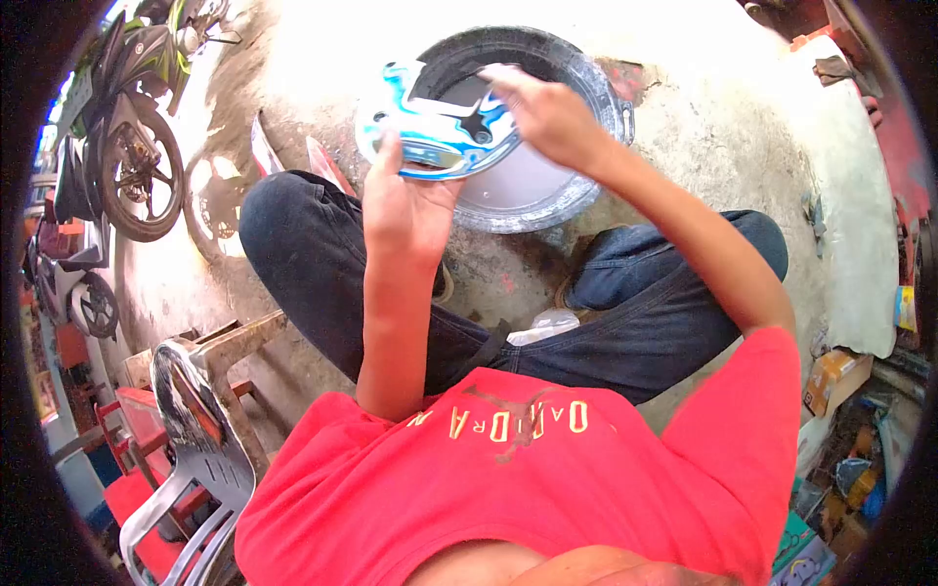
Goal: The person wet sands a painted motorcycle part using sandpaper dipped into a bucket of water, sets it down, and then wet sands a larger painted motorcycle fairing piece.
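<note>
The person wears a bright red T-shirt (586, 479) with short sleeves (747, 391) and a rounded near neckline (469, 544). Pale capital letters (577, 417) cross its far part, along with a brownish mark (515, 402). Beyond are dark blue jeans (674, 337) with visible seams. Left hand (415, 213) and right hand (554, 119) are bare.

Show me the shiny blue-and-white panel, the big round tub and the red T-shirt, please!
Blue-and-white panel (440, 129): head view, on its glossy face.
Round tub (530, 222): head view, on the near rim.
Red T-shirt (547, 493): head view, on the chest below the lettering.
</note>
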`<action>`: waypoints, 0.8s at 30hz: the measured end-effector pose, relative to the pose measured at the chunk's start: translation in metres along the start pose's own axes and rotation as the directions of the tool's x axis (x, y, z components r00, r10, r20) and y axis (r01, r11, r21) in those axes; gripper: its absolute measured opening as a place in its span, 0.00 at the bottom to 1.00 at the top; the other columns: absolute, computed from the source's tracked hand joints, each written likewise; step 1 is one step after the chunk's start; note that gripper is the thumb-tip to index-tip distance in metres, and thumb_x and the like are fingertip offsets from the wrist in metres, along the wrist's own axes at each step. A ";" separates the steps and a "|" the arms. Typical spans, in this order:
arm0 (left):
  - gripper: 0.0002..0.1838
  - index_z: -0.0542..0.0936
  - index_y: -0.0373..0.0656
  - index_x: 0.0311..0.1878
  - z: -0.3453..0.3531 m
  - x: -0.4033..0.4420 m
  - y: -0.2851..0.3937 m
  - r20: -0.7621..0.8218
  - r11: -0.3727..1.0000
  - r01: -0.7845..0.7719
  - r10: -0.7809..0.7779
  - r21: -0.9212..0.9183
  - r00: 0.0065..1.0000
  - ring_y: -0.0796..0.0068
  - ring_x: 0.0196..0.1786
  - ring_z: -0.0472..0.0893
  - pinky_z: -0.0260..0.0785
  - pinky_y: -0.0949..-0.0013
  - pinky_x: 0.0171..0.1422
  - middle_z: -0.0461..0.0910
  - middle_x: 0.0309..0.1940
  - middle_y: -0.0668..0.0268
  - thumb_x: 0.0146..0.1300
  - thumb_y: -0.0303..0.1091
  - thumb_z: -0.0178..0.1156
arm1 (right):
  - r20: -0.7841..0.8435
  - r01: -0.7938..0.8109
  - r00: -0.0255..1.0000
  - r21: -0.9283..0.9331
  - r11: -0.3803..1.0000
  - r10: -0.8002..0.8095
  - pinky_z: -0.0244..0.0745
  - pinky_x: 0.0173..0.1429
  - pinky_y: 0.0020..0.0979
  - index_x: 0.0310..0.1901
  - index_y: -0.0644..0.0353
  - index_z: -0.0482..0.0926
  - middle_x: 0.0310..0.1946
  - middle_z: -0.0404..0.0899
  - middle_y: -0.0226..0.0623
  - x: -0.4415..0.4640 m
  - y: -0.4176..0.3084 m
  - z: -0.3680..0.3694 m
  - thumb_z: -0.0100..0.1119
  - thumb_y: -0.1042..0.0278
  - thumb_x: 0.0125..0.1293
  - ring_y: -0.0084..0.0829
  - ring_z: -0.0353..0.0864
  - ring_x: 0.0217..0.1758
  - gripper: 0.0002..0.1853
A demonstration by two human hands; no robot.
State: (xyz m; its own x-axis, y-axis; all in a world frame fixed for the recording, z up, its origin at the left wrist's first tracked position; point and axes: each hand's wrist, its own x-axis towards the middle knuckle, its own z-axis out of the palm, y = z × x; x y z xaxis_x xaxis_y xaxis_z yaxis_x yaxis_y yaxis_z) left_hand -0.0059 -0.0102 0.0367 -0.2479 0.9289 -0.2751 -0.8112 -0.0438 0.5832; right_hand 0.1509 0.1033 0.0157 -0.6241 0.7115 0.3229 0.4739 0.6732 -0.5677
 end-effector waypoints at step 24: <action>0.19 0.72 0.45 0.63 0.004 -0.001 -0.015 0.019 0.995 0.000 0.002 -0.098 1.000 0.61 0.62 0.79 0.70 0.49 0.68 0.79 0.58 0.59 0.80 0.47 0.46 | -0.139 0.285 0.949 0.004 0.958 -0.282 0.70 0.73 0.41 0.67 0.61 0.74 0.64 0.76 0.54 -0.034 -0.050 0.003 0.55 0.78 0.69 0.49 0.74 0.70 0.23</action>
State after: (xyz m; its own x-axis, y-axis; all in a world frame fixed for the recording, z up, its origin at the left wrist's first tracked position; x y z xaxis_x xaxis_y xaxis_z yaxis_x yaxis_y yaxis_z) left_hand 0.0084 -0.0089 0.0310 -0.2391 0.9358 -0.2592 -0.8594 -0.0797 0.5051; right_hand 0.1463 0.0449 0.0308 -0.6397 0.5137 0.5718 0.2739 0.8474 -0.4548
